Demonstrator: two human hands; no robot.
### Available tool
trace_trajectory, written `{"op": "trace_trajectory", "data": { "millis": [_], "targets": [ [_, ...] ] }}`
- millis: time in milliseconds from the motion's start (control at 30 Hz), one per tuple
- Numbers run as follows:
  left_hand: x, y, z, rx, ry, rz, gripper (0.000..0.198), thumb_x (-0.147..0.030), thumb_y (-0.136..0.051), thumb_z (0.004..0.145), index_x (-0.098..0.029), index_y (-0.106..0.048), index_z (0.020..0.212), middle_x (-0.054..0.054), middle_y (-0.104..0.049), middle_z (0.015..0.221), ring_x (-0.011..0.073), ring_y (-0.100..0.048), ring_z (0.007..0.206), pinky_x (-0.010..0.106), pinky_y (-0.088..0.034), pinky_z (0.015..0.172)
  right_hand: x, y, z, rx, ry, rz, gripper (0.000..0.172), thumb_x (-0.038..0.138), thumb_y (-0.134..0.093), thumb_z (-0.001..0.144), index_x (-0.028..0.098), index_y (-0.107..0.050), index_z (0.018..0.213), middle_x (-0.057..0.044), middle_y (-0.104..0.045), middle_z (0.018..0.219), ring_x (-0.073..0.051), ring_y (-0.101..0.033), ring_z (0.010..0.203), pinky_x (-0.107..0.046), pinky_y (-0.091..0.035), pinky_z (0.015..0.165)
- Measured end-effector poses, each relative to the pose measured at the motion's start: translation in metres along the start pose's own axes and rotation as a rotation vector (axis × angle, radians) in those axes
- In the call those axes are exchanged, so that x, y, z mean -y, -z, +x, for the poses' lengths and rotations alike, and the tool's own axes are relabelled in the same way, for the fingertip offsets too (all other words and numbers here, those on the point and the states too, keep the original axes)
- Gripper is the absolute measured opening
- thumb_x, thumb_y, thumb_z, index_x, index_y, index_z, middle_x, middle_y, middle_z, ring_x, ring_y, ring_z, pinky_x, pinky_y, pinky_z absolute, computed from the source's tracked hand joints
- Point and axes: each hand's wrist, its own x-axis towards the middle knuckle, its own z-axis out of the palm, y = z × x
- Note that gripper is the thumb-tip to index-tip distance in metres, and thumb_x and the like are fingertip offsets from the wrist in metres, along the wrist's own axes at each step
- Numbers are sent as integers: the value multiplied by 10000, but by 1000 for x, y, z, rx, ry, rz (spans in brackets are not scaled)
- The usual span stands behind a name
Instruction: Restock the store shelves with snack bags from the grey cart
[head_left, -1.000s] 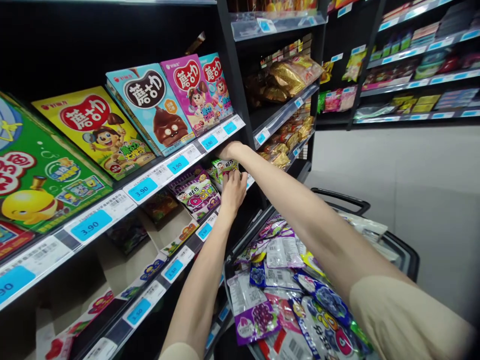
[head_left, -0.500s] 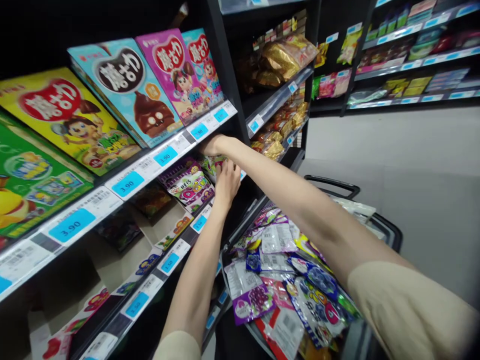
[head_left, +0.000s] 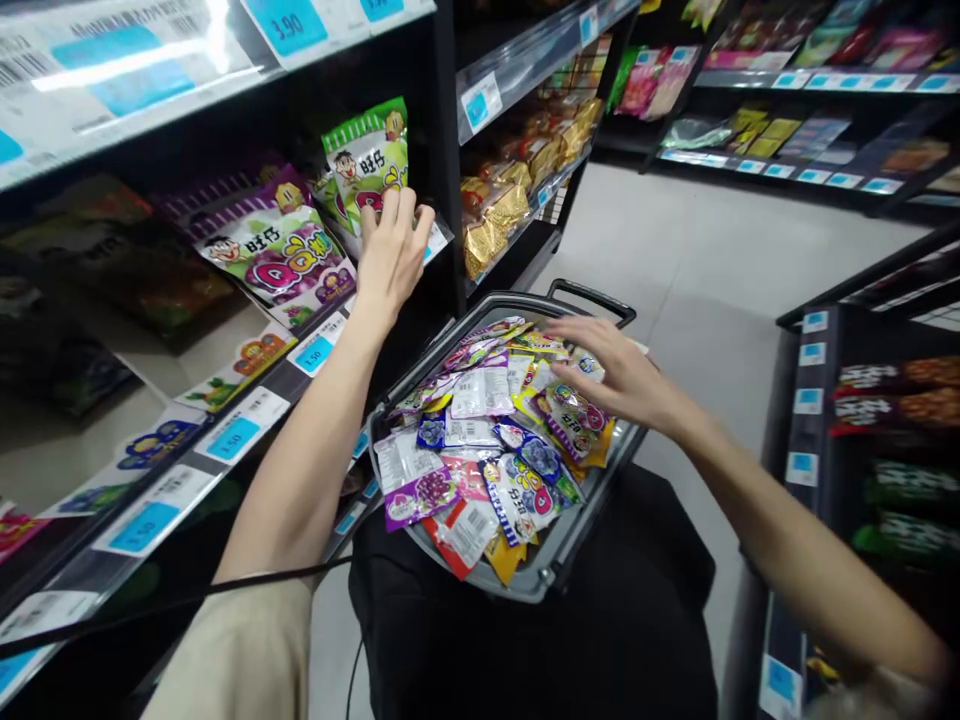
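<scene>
My left hand (head_left: pixel 396 250) is at the lower shelf, its bent fingers closed over the lower front of a green-topped gummy candy packet (head_left: pixel 369 155); the thumb is mostly hidden. Left of it stands a purple-topped gummy candy packet (head_left: pixel 274 255) in a display box. Over the far right side of a grey shopping basket (head_left: pixel 544 578) is my right hand (head_left: pixel 615 365), fingers stretched and apart, holding nothing. Just below that hand lies a purple and yellow candy packet (head_left: pixel 574 415). Many mixed candy packets (head_left: pixel 480 390) fill the basket, some face down.
Price labels (head_left: pixel 232 437) line the shelf edge on the left. Gold-wrapped bags (head_left: pixel 506 215) sit on a shelf beyond the dark upright. A low rack (head_left: pixel 802 470) with snack packs borders the right side. A thin black cord (head_left: pixel 277 577) crosses my left arm.
My right hand has left the shelf and moved right, over the basket. My left hand stays at the green packet. The view has tilted down, and more of the basket shows.
</scene>
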Motion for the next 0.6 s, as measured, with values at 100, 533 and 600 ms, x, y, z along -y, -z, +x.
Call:
{"op": "trace_trajectory", "data": {
  "millis": [100,533,600],
  "targets": [
    [3,-3,1,-7,-37,3,427,-190,-380,1005,-150,-475,1419,223,-462,1521,372,-382,1483,629,-317,1184,-29,-7,-47,272,-100,47,747,573,-696,906,230,-468,1528,-154,-484,1579,-367,-415,1490,-621,-355,1226],
    [2,27,-47,38,-291,241,411,-106,-352,1015,-128,-613,1332,181,-556,1495,297,-519,1387,489,-441,1113,-63,-35,-52,429,-23,-364,676,264,-821,703,225,-633,1351,-171,-626,1394,-408,-578,1301,-555,-525,1018],
    [5,47,-72,0,-192,272,401,-125,-350,1023,-145,-619,1320,178,-589,1442,294,-565,1300,464,-480,1028,-68,-28,-54,378,18,-393,389,317,-791,755,263,-717,1133,-128,-691,1261,-395,-629,1193,-541,-552,925]
  ]
}}
